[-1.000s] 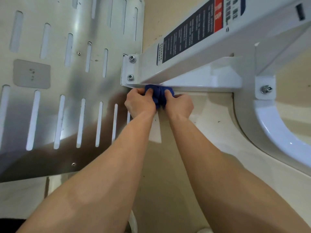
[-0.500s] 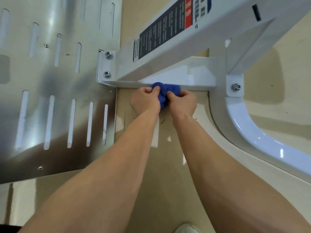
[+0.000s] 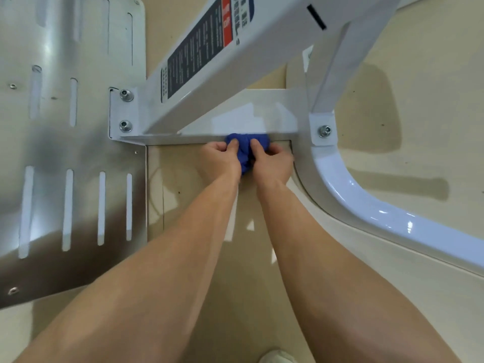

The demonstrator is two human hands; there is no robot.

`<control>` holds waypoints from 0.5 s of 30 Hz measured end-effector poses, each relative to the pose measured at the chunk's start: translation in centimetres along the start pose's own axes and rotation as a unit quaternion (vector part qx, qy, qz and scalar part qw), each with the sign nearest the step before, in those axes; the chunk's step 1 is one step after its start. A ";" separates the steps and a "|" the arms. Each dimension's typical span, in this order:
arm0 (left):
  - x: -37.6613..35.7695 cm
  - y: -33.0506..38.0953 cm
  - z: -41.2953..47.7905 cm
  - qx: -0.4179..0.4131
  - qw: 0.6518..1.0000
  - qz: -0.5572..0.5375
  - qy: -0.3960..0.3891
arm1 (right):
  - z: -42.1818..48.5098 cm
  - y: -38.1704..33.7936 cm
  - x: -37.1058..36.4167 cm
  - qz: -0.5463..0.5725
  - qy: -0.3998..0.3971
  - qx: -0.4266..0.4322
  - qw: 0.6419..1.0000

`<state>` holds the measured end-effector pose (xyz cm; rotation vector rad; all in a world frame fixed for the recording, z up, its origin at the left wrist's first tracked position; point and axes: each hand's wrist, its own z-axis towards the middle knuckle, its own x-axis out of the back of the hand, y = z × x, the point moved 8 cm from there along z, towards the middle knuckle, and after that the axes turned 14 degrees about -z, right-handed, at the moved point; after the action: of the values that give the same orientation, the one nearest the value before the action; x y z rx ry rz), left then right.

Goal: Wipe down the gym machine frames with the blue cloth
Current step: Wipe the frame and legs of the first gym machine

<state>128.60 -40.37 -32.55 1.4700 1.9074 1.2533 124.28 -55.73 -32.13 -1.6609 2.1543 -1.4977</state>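
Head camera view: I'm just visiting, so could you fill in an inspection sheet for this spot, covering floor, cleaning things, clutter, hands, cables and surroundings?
Surface: glossy beige floor, a few dark specks.
Job's things: blue cloth, bunched against the lower edge of the white frame.
Clutter: nothing seen.
Hands: left hand and right hand both grip the cloth, side by side.
Cables: nothing seen.
Surroundings: slotted metal plate at left, curved white tube at right, printed label on the frame, shoe tip at the bottom edge.
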 end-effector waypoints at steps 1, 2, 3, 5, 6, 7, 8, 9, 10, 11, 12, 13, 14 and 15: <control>-0.9 -0.3 -0.4 0.005 1.000 -0.004 -0.005 | 0.3 0.1 0.7 0.011 0.014 0.000 1.000; -1.6 -0.5 -0.8 0.009 1.000 -0.001 -0.012 | 0.7 0.4 1.3 0.025 0.029 0.000 0.999; -2.3 -0.6 -1.0 0.010 1.000 0.005 -0.020 | 0.9 0.6 1.7 0.039 0.042 0.000 0.998; -3.1 -0.3 -1.4 0.007 0.999 0.015 -0.042 | 1.0 0.9 2.1 0.048 0.056 0.003 0.997; -3.3 0.0 -1.5 0.005 0.999 0.013 -0.052 | 0.9 0.9 2.1 0.049 0.056 0.009 0.997; -3.2 0.1 -1.5 0.002 0.998 0.010 -0.060 | 0.7 0.9 2.0 0.047 0.053 0.014 0.997; -2.8 0.3 -1.4 -0.002 0.998 0.011 -0.061 | 0.5 0.9 1.6 0.043 0.048 0.019 0.998; -2.0 0.5 -1.1 -0.007 0.998 0.015 -0.054 | 0.1 0.8 1.2 0.033 0.040 0.021 0.998; -1.1 0.8 -0.8 -0.013 0.999 0.017 -0.042 | -0.4 0.6 0.6 0.024 0.030 0.022 0.999; -0.2 0.9 -0.4 -0.020 0.999 0.018 -0.029 | -0.8 0.4 -0.2 0.019 0.017 0.022 0.999; 0.5 1.1 0.0 -0.027 0.999 0.024 -0.020 | -1.3 0.3 -0.8 0.024 0.004 0.018 1.000; 1.0 1.2 0.4 -0.035 0.999 0.037 -0.018 | -1.6 0.1 -1.2 0.032 -0.008 0.011 0.999; 1.2 1.4 0.7 -0.043 0.997 0.055 -0.022 | -1.8 0.0 -1.4 0.042 -0.016 -0.003 0.999; 1.2 1.6 0.8 -0.047 0.996 0.068 -0.026 | -1.9 -0.2 -1.3 0.063 -0.021 -0.019 0.998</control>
<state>129.61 -38.95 -31.37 1.5888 1.7154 1.3323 123.93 -53.51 -31.65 -1.5198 2.2323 -1.3849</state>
